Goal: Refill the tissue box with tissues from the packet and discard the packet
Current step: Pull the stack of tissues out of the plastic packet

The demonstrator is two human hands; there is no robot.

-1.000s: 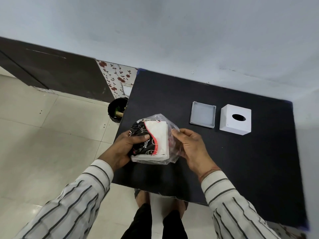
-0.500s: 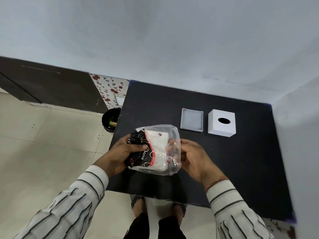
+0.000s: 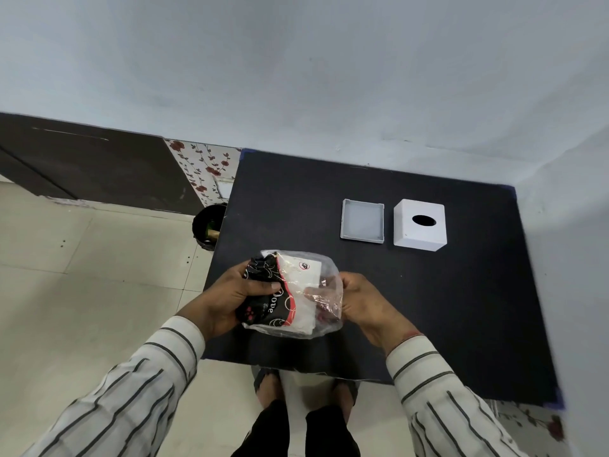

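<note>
Both my hands hold a plastic tissue packet (image 3: 293,293) above the near left part of the black table (image 3: 445,308). The packet is clear with a black and red printed end, and a white stack of tissues shows inside. My left hand (image 3: 230,296) grips the printed end. My right hand (image 3: 359,298) has its fingers inside the packet's clear open end, touching the tissues. The white tissue box (image 3: 420,224), with an oval hole on top, stands at the far side of the table. Its grey lid or base tray (image 3: 362,220) lies just left of it.
A small black bin (image 3: 209,225) with some waste in it stands on the tiled floor at the table's far left corner. A pale wall runs behind and to the right of the table. My feet show under the near edge.
My right hand's fingers have slid into the clear open end of the packet. The packet has turned a little upright. The camera view has tilted, shifting the table in the frame.
</note>
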